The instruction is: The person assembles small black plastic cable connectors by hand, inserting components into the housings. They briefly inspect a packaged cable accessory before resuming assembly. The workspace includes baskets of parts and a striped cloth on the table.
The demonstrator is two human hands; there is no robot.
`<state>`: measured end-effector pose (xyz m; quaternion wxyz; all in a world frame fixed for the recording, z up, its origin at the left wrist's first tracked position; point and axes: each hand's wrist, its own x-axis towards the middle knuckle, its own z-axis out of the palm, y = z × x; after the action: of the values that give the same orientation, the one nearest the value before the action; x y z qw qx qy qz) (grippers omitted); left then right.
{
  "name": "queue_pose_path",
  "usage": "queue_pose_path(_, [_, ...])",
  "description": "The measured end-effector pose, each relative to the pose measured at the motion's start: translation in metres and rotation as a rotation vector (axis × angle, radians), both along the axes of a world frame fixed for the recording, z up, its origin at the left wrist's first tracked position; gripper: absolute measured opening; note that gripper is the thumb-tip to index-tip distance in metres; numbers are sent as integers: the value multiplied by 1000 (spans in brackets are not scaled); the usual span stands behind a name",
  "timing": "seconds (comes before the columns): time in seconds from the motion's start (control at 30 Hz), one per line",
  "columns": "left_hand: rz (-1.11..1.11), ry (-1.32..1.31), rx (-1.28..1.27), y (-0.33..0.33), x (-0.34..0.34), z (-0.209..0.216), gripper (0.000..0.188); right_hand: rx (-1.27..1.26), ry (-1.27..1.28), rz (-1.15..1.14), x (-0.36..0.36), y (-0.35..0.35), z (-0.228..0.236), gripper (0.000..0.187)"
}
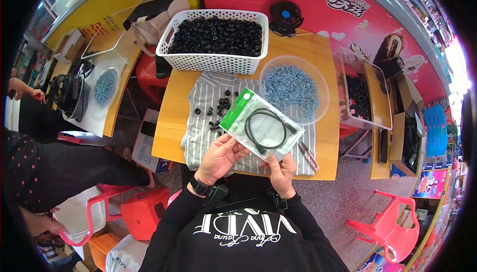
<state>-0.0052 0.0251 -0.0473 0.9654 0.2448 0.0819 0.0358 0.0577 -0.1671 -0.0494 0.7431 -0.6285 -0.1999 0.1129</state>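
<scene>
The green-headed plastic cable bag [252, 132] is held above the striped cloth [196, 140] on the desk [168, 133]. Right hand [282, 173]: grip closed, thumb over the lower corner. Left hand [217, 160]: fingers curled at the lower edge; pinch unconfirmed. Judged light, slippery, flexible; cable [285, 135] likely springy. Firmest hold: the header [236, 110].

White-lettered shirt [238, 239], printed packet [265, 127] (green header [236, 111]), lettered red wall [318, 18]

Green-banded clear packet [265, 129]; black cable [285, 132]; grey-white striped cloth [195, 135].
</scene>
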Motion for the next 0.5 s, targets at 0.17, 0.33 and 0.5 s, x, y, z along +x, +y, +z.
queue_pose_path(0.17, [5, -23, -17, 4, -4, -7, 27, -43, -99, 44, 1, 0, -2, 19])
queue_pose_path(0.33, [24, -19, -33, 2, -3, -1, 25, -79, -149, 44, 1, -1, -6, 21])
queue_pose_path(0.5, [47, 16, -24, 0, -3, 2, 24, -105, -169, 40, 0, -2, -4, 22])
